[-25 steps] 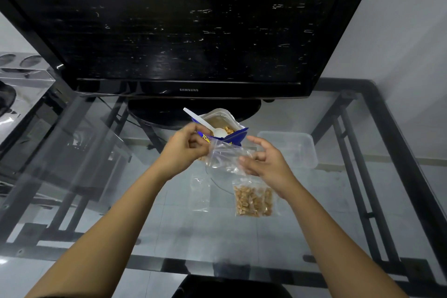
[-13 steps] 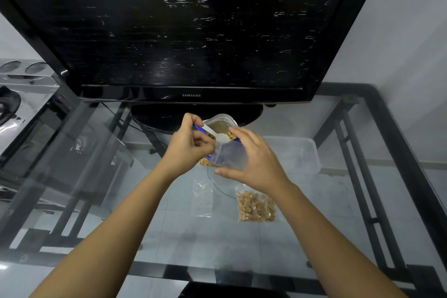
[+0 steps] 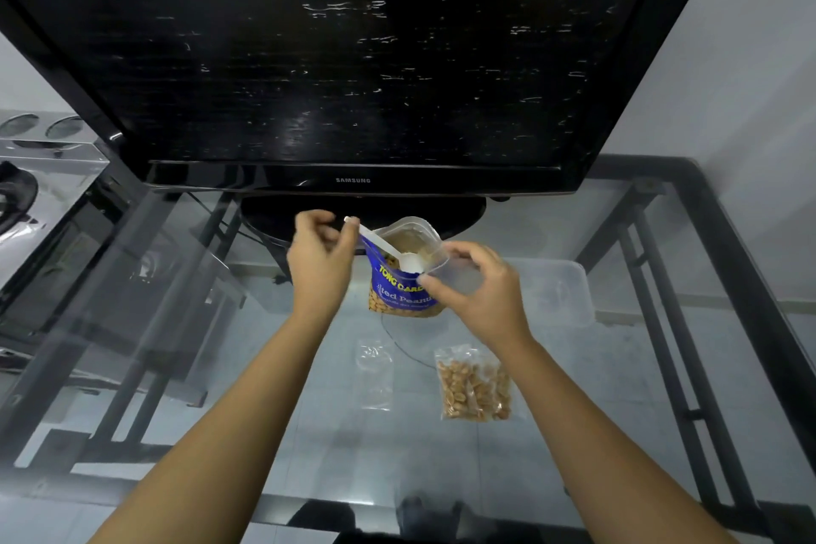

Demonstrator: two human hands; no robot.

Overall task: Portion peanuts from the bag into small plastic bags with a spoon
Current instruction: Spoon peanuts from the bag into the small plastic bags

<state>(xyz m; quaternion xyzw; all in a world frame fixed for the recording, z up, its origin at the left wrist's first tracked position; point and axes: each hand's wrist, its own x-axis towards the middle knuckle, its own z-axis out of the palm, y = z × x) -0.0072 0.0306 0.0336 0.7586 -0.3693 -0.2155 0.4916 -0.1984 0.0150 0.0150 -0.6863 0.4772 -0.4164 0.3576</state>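
Note:
A blue peanut bag stands open on the glass table in front of the TV base. A white plastic spoon lies across its mouth, bowl toward the right. My left hand pinches the tip of the spoon's handle. My right hand holds a small clear plastic bag open beside the peanut bag's mouth, right at the spoon's bowl. A small bag filled with peanuts lies flat nearer to me, with an empty clear bag to its left.
A large black TV stands close behind the peanut bag. A clear plastic container sits to the right of my right hand. The glass table has a dark metal frame along its right side.
My left hand slid up to the tip of the spoon's handle. My right hand carried the small clear bag to the right, uncovering the blue peanut bag's front.

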